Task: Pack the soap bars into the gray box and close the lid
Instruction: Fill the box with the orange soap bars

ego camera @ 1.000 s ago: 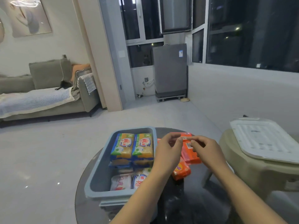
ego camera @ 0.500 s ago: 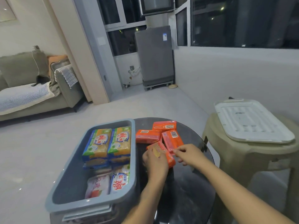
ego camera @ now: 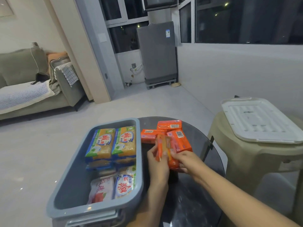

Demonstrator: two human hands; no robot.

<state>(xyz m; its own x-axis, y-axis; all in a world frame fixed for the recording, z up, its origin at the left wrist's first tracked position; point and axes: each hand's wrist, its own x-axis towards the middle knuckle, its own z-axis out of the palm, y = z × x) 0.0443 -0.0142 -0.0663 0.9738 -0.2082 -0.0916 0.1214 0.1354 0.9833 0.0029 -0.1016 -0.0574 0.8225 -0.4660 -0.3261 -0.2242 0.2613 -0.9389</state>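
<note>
Your left hand (ego camera: 158,163) and your right hand (ego camera: 188,162) meet over the dark round table (ego camera: 196,202), both closed on the same orange soap bar (ego camera: 165,149), which stands tilted on edge between them. At 12 o'clock from that bar, three more orange soap bars (ego camera: 170,128) lie bunched together on the tabletop, touching one another. At 9 o'clock from your hands sits the gray box (ego camera: 105,208), open, its right wall just beside your left wrist. Inside, two yellow soap packs (ego camera: 113,141) lie side by side on a stack at the far end; a white soap pack (ego camera: 100,189) and a blue-and-yellow soap pack (ego camera: 124,185) lie lower at the near end. At 3 o'clock, well apart from the box, the white lid (ego camera: 255,120) rests flat on a beige plastic stool (ego camera: 246,161).
</note>
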